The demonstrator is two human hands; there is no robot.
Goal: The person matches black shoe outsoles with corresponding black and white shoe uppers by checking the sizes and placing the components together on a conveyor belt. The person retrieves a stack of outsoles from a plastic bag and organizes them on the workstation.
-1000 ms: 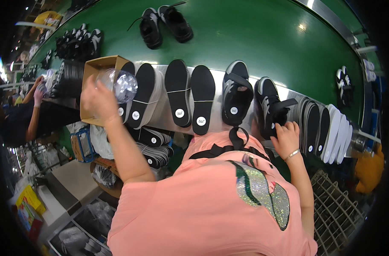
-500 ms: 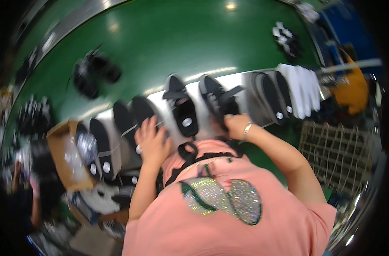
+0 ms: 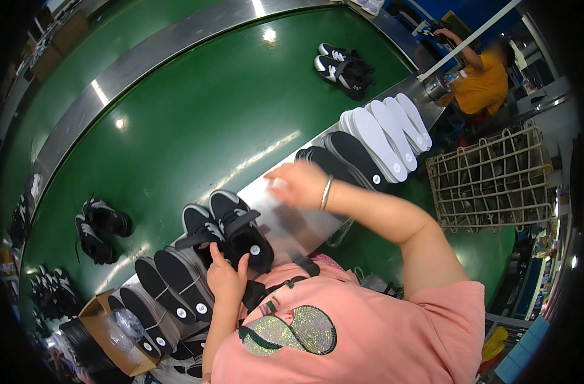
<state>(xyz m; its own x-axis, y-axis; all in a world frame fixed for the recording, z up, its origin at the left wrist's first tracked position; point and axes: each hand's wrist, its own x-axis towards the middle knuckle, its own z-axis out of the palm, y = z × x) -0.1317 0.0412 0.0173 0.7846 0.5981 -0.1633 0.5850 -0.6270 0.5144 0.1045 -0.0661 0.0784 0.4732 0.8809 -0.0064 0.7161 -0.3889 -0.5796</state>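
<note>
The left hand [image 3: 227, 276] grips a black shoe [image 3: 242, 232] at the belt's [image 3: 177, 128] near edge — its long axis runs toward 11 o'clock. The right hand [image 3: 296, 184], blurred and loosely open, hovers at 2 o'clock, near dark insoles [image 3: 343, 157].

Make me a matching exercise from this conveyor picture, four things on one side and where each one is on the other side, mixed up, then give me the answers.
Things:
1. left hand
2. right hand
3. white insoles
4. cardboard box

Places:
A. fanned along the metal ledge, far right
B. on the black shoe nearest the person
C. lower left, holding clear plastic
D. raised over the ledge near the black insoles

Pairs: 1-B, 2-D, 3-A, 4-C
</note>
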